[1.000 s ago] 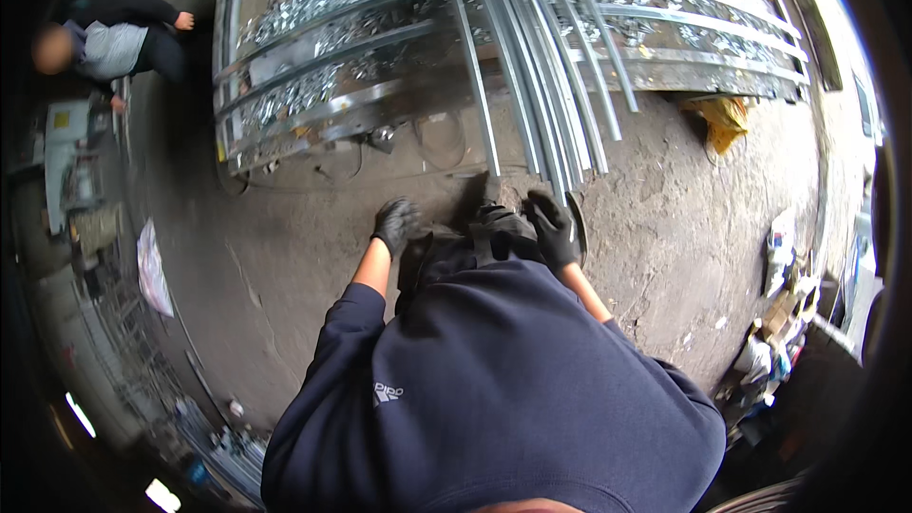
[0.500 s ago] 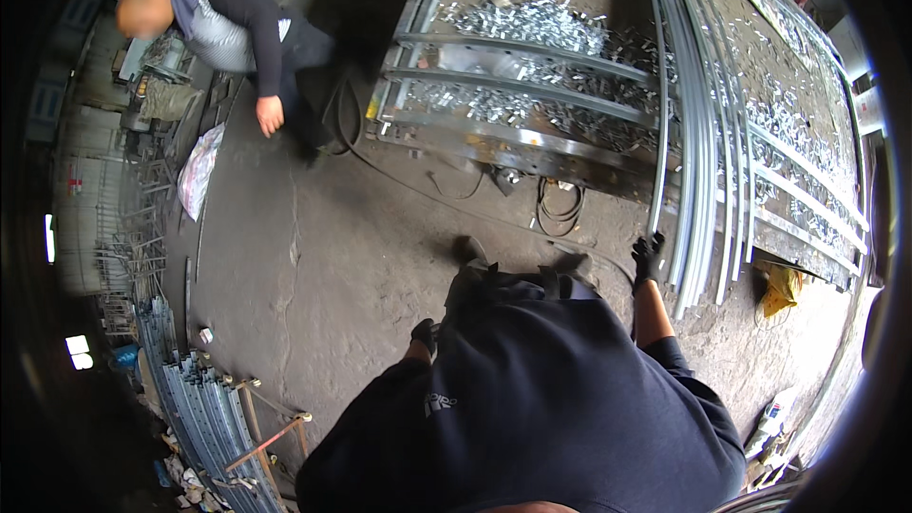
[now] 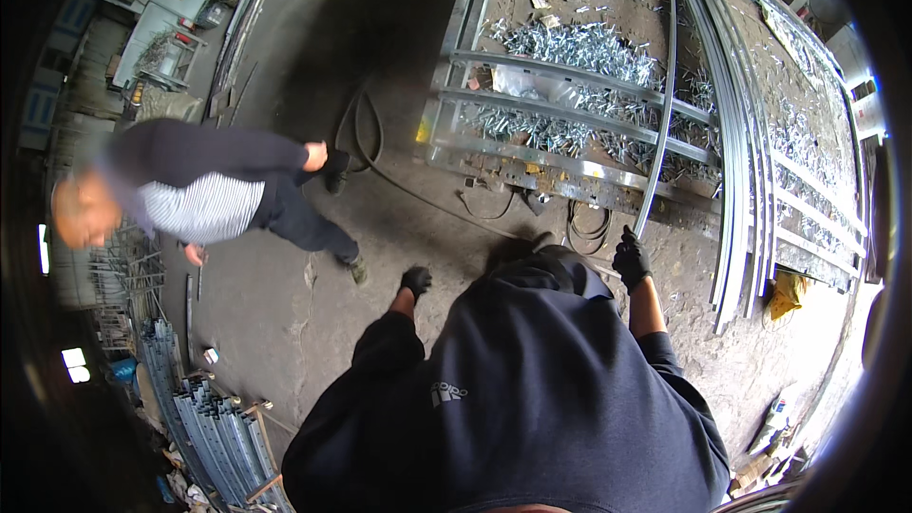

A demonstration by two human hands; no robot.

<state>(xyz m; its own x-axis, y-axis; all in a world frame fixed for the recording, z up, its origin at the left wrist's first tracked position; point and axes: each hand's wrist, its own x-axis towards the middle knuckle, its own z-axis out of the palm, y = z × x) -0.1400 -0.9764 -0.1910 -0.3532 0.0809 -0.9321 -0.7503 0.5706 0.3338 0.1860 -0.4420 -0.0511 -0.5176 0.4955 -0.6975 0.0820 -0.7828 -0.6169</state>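
Note:
In a dark glove, my right hand [image 3: 632, 260] is closed around the near end of a long thin metal bar [image 3: 660, 147]. The bar runs away from me across the rails of a metal bench [image 3: 560, 179]. Beside it on the right lies a bundle of similar long metal bars [image 3: 734, 199], their near ends jutting past the bench edge. My left hand [image 3: 415, 281], gloved too, hangs out over the floor with its fingers curled and nothing seen in it.
Small metal pieces [image 3: 570, 52] litter the bench top. A co-worker [image 3: 209, 190] walks on the left. A hose [image 3: 408, 187] crosses the floor, and a coiled cable [image 3: 589, 226] lies by the bench. Stacked metal profiles [image 3: 223, 427] stand at lower left; a yellow bag [image 3: 787, 294] sits at right.
My right hand, its fingers spread before, has closed on the bar's end, and the bar has swung slightly left of the bundle. My left hand has moved outward. The co-worker has come nearer.

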